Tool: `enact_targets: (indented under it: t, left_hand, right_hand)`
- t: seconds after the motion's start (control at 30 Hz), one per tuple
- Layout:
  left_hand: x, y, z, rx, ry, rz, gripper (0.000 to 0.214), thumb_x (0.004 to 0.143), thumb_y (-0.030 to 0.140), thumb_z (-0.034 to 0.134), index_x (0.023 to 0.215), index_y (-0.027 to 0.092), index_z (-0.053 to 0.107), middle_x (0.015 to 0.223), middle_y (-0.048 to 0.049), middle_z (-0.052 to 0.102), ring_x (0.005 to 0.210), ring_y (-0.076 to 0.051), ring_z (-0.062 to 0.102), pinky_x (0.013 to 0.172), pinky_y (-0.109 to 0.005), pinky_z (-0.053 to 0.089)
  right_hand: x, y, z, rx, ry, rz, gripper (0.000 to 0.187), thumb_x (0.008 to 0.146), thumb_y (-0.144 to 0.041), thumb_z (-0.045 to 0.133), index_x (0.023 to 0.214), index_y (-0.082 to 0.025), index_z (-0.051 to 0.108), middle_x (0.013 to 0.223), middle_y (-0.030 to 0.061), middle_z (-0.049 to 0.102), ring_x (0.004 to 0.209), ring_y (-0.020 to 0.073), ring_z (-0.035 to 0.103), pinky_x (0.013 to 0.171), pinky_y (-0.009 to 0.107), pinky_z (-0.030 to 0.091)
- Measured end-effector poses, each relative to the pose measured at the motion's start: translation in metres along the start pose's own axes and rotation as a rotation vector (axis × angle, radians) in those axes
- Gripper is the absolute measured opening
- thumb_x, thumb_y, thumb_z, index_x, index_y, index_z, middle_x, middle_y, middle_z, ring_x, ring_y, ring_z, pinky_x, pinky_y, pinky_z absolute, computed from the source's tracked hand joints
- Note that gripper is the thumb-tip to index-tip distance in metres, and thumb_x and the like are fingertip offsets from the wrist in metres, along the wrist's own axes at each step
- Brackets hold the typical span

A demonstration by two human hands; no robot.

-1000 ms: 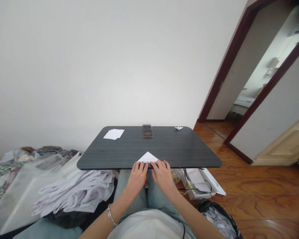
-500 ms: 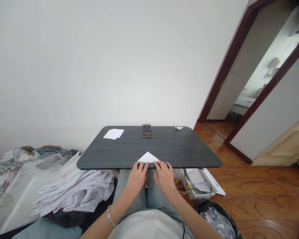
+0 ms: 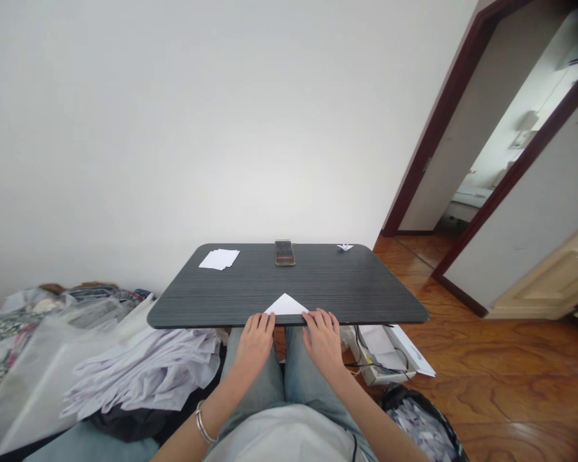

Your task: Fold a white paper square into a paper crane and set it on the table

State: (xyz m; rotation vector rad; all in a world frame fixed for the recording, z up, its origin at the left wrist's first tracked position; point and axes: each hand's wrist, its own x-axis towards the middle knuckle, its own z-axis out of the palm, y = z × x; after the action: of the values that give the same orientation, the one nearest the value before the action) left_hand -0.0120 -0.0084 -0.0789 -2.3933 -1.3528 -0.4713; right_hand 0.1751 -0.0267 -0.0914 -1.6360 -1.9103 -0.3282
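A folded white paper triangle [image 3: 286,306] lies point-away at the near edge of the dark wood-grain table [image 3: 356,282]. My left hand [image 3: 254,343] rests at the table edge by the triangle's left corner, and my right hand [image 3: 322,343] sits by its right corner. Neither hand holds anything. Further back lie a small stack of white paper sheets [image 3: 219,258], a phone [image 3: 284,253] and a tiny white origami crane [image 3: 345,247].
Left of my knees, a heap of pale cloth [image 3: 144,372] lies on a translucent plastic bag [image 3: 43,378]. To the right are a white box with papers and cables [image 3: 378,356] and a black bag of shredded paper [image 3: 419,427]. A wall backs the table.
Both hands have slid outward and toward me, off the triangle's near edge, and now sit at its corners. The triangle has not visibly moved.
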Motion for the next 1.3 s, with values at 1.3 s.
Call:
enact_targets:
  t: [1.3]
  left_hand:
    - [0.003,0.014,-0.003,0.062,-0.051,-0.048,0.051,0.081,0.011,0.047,0.131,0.021,0.040,0.113,-0.0117,0.052,0.103,-0.026,0.047,0.089,-0.042,0.035]
  right_hand:
    - [0.000,0.000,-0.003,0.009,-0.035,-0.031,0.030,0.088,-0.028,0.047,0.116,-0.018,0.055,0.108,0.0094,0.060,0.113,0.0253,0.045,0.102,0.045,0.024]
